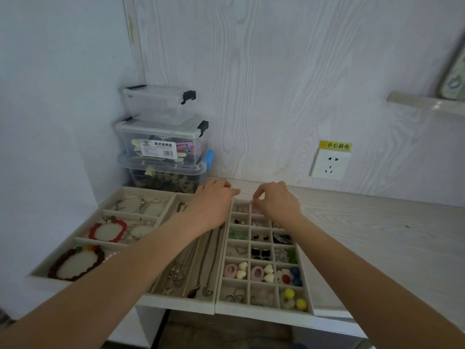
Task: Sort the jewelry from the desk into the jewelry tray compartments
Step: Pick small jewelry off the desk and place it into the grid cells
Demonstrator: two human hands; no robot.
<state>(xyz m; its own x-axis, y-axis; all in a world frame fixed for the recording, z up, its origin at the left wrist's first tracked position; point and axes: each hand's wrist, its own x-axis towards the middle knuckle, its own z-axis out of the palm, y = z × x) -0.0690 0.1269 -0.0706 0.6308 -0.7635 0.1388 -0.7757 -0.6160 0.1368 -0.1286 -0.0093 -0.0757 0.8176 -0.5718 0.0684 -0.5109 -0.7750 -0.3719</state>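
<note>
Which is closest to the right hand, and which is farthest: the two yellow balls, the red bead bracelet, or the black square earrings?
From the right hand:
1. Black square earrings, in the grid tray's middle column, just below the hand.
2. Yellow balls, in the grid tray's front right corner.
3. Red bead bracelet, far left, in the bracelet tray.

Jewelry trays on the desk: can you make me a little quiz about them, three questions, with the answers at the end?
1. True or false: the red bracelet lies in the left tray.
2. Which tray holds the yellow balls? A) left tray B) middle tray C) right tray with small squares
3. Fill in: the stacked clear boxes stand ____ the trays, in the corner.

Key
1. True.
2. C, in its nearest row.
3. Behind. Both hands, left hand and right hand, are at the far end of the trays.
</note>
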